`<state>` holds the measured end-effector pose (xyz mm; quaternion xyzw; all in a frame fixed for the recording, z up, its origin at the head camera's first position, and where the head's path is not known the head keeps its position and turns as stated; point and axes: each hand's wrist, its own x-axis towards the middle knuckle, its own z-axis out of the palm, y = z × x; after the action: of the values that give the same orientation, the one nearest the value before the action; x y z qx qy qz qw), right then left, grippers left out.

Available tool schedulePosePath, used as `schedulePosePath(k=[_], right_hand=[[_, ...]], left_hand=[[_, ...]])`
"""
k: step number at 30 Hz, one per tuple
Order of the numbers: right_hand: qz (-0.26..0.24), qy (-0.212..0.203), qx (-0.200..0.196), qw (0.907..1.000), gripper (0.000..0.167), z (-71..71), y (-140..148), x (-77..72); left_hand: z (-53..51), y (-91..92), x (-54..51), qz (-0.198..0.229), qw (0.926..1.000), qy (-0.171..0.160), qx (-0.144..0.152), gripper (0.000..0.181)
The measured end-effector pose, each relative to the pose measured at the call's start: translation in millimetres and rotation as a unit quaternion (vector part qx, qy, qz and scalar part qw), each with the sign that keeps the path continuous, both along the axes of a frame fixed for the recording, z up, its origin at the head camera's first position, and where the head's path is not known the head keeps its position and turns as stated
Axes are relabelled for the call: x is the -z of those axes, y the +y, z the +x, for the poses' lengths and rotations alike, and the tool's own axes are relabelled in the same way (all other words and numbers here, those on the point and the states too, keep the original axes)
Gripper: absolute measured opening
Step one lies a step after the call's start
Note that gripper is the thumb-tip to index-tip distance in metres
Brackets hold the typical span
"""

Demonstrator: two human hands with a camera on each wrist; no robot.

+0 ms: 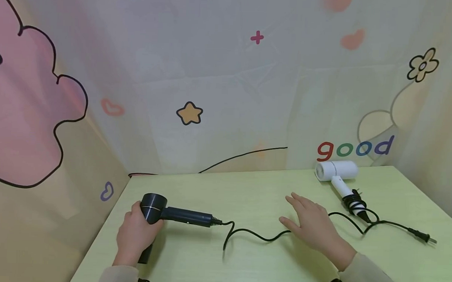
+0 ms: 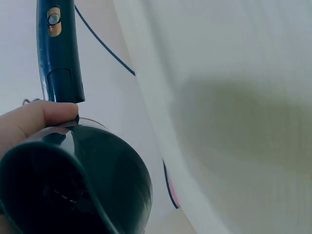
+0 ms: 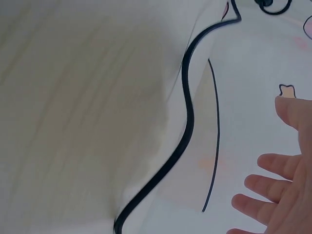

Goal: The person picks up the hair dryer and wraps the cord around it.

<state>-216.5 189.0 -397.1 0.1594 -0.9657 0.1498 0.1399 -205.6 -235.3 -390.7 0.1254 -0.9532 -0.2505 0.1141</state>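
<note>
A dark hair dryer (image 1: 187, 216) lies across my left hand's grip, handle pointing right. The left hand (image 1: 138, 233) holds it round the barrel; a thumb and the wide dark nozzle opening (image 2: 44, 195) show in the left wrist view. Part of the barrel is hidden behind the fingers. From the handle's end a black cord (image 1: 260, 237) runs right, passing out of sight behind my right hand (image 1: 312, 225). That hand is held with fingers spread, apart from the dryer and holding nothing. In the right wrist view the cord (image 3: 187, 107) runs beside its fingers (image 3: 278, 165).
A white hair dryer (image 1: 342, 172) lies at the back right of the pale table (image 1: 192, 260), black cord wound round its handle. Closer to the right edge lies a black plug (image 1: 420, 235) on a stretch of cord. A patterned curtain (image 1: 228, 87) hangs behind the table.
</note>
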Motion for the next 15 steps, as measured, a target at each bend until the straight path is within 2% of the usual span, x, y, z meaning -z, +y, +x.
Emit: schedulePosePath(k=[7,15], right_hand=[[-0.012,0.006,-0.033,0.9994,0.06,12.0,-25.3,3.2],[-0.029,-0.019,-0.077,0.9965,0.059,25.0,-49.9,5.0]], left_hand=[[3.2,10.7,-5.1,0.001,0.9999,0.016,-0.005,0.083],[5.6,23.3,-11.6,0.008,0.9995,0.029,-0.009,0.084]])
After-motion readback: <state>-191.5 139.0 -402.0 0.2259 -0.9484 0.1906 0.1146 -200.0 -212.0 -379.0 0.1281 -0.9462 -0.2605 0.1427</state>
